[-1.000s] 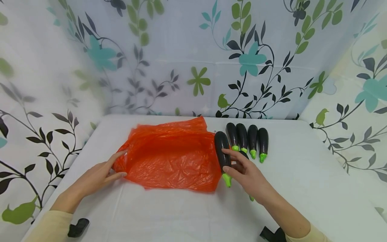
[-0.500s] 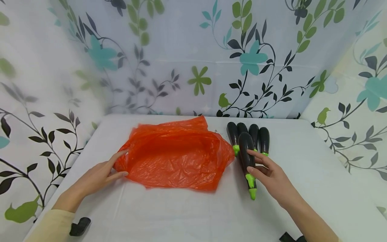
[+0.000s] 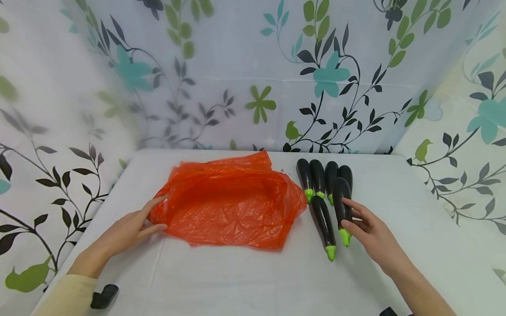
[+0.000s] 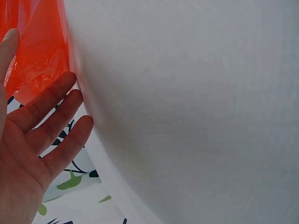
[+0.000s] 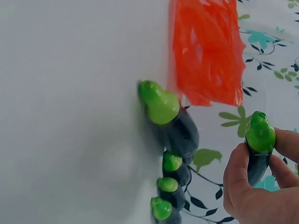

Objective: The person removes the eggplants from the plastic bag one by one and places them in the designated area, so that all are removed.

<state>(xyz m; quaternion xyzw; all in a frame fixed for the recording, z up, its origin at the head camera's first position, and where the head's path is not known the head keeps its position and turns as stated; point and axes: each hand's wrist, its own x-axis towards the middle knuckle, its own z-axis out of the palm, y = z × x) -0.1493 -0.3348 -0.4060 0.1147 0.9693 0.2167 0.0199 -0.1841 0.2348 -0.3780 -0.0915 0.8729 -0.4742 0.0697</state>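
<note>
In the head view, my right hand (image 3: 373, 237) pinches a dark eggplant (image 3: 341, 204) with a bright green stem end, thumb on one side and fingers on the other. It appears raised, partly covering one eggplant of the row behind. Just left of it, another eggplant (image 3: 323, 224) lies slanted on the table. My left hand (image 3: 122, 230) is at the left end of a red plastic bag (image 3: 233, 219), thumb and index finger spread and touching it. Straight fingers (image 4: 63, 119) show in the left wrist view, beside the bag (image 4: 39, 51). The right wrist view shows the held eggplant's green end (image 5: 260, 133).
Several eggplants (image 3: 304, 175) lie side by side at the back, right of the bag. All rest on a white-covered table (image 3: 213, 281). A leaf-patterned curtain (image 3: 233, 52) hangs around its back and sides. A black object (image 3: 104, 296) is near my left sleeve.
My right hand has carried the eggplant rightward from the bag's right edge, past the slanted eggplant. The bag's right side has spread outward. My left hand stays in place.
</note>
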